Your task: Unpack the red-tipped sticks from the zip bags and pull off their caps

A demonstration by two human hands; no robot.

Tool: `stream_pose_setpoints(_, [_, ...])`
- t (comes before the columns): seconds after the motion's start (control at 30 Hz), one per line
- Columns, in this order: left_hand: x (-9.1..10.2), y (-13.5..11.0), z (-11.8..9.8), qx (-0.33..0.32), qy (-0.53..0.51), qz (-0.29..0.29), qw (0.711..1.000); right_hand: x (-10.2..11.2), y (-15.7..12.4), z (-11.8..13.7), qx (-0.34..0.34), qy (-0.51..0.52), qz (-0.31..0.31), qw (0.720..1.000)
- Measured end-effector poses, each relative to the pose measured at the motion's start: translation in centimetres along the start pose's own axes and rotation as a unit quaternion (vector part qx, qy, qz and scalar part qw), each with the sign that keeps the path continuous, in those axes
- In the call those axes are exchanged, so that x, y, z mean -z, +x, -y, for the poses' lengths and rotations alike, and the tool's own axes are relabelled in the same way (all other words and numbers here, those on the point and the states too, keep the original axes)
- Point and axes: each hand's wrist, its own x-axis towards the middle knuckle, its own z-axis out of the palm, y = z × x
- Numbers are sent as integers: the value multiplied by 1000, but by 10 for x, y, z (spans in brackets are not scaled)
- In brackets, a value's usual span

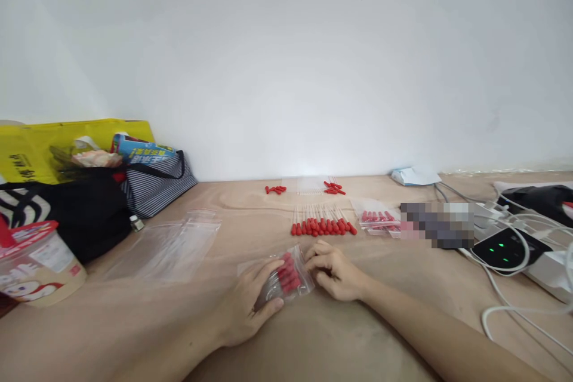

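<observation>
A small clear bag of red-tipped sticks [289,277] lies on the wooden tabletop [358,334] in front of me. My left hand [248,307] rests on the bag's left end, fingers wrapped over it. From the right, my right hand [333,271] pinches the bag's edge with curled fingers. Just beyond, a row of loose red-tipped sticks [323,224] lies side by side. Two filled small bags [376,218] sit to the right of that row.
A stack of empty clear bags [168,245] lies at left. Farther left stand a striped bag [154,182], a black bag [85,209], a yellow bag [31,149] and a snack tub [33,265]. Red caps [275,190] lie near the wall. A charger with white cables [505,250] sits at right.
</observation>
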Motion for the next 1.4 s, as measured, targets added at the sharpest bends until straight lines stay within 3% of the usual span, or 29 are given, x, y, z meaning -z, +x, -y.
stream_pose_setpoints(0.13, [3, 4, 3, 7, -20, 24, 999, -2, 3, 5, -94, 92, 10, 991])
stream_pose_setpoints(0.27, [6, 17, 0, -10, -33, 37, 999, -5, 5, 2, -212, 219, 37, 952])
stream_pose_setpoints(0.43, [4, 19, 0, -9, -31, 21, 999, -6, 5, -1, -269, 281, 47, 920])
stream_pose_setpoints(0.57, [4, 17, -1, -7, -33, 14, 999, -8, 5, 5, -280, 215, 14, 936])
stream_pose_setpoints(0.93, [5, 17, 0, -15, -50, 17, 999, -10, 8, 16, -235, 111, 8, 966])
stream_pose_setpoints(1.07, [6, 17, -1, -27, -49, 12, 998, -10, 8, 18, -241, 131, 30, 961])
stream_pose_setpoints(1.27, [9, 18, -4, -27, -54, 15, 998, -8, 8, 21, -197, 61, 27, 978])
stream_pose_setpoints(1.4, [9, 18, -3, -28, -58, 20, 998, -8, 8, 21, -180, 90, 35, 979])
